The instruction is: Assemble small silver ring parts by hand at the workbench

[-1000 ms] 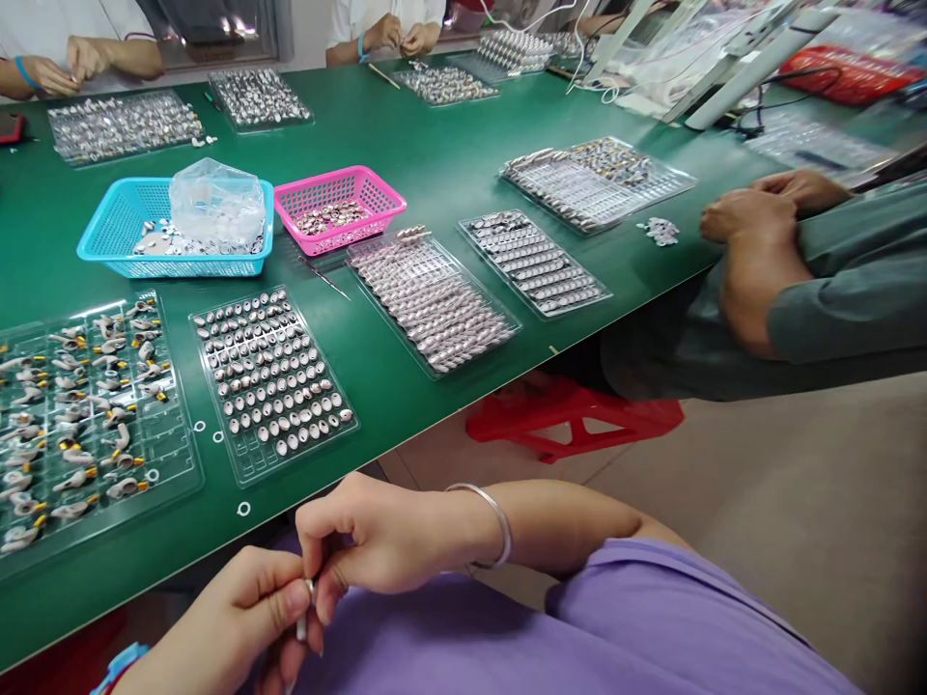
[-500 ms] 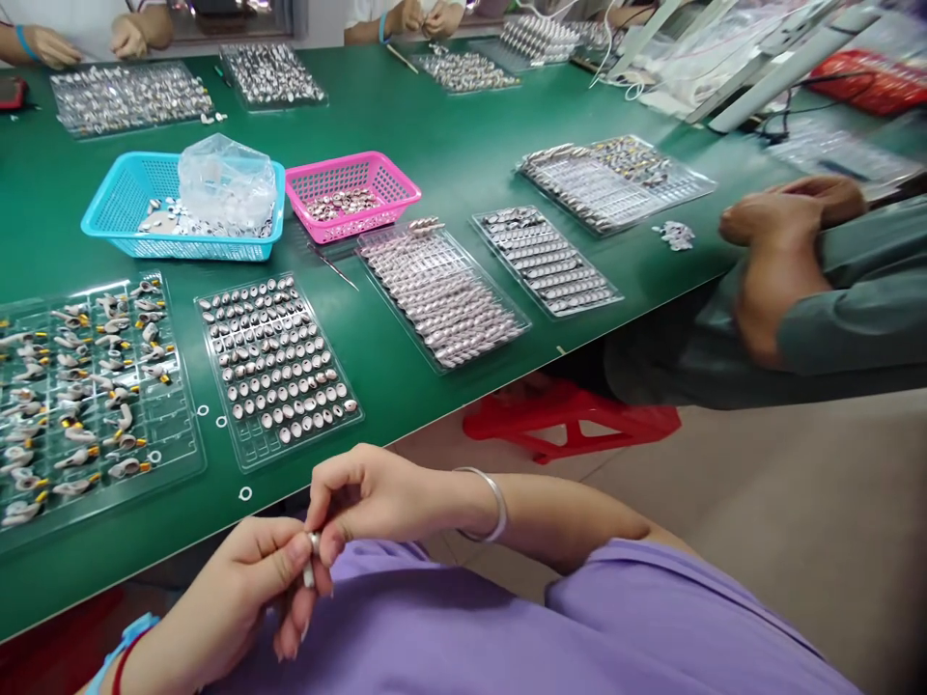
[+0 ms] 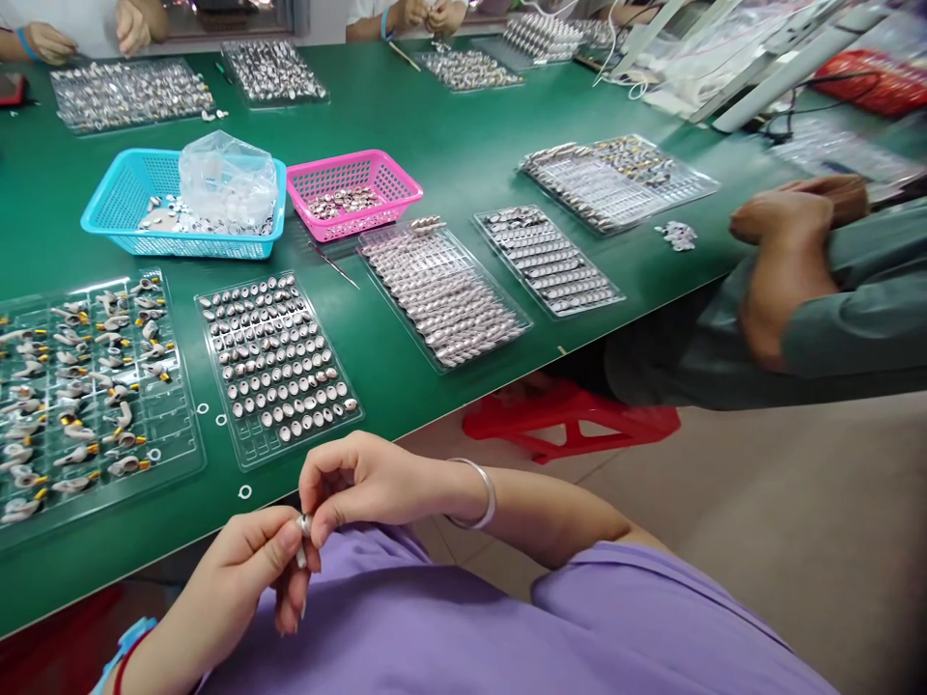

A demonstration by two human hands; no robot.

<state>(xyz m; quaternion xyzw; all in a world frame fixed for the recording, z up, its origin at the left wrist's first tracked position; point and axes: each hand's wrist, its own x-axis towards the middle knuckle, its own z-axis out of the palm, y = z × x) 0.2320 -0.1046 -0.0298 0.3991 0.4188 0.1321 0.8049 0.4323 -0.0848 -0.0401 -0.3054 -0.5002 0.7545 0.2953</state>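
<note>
Low in front of my lap, my left hand (image 3: pixel 257 560) pinches a small white earbud (image 3: pixel 303 526) with its short stem pointing down. My right hand (image 3: pixel 369 487) has its thumb and fingertips closed on the top of the same earbud. Partly covered by the fingers, its finer details do not show. Just beyond my hands lies a clear tray of small oval shells (image 3: pixel 250 454). To its left is a larger clear tray of earbud parts (image 3: pixel 178 439) with yellow bits. A few white rings (image 3: pixel 244 491) lie loose near the table edge.
A blue basket (image 3: pixel 195 246) holding a plastic bag and white pieces stands beside a pink basket (image 3: pixel 319 227) of small shells. Tweezers (image 3: pixel 334 265) lie near them. More filled trays (image 3: pixel 445 299) run rightward. A co-worker's arm (image 3: pixel 786 270) and a red stool (image 3: pixel 572 420) are right.
Both my hands have shifted slightly left and up together, still pinching the earbud. Across the table, one person's hand has opened out a little.
</note>
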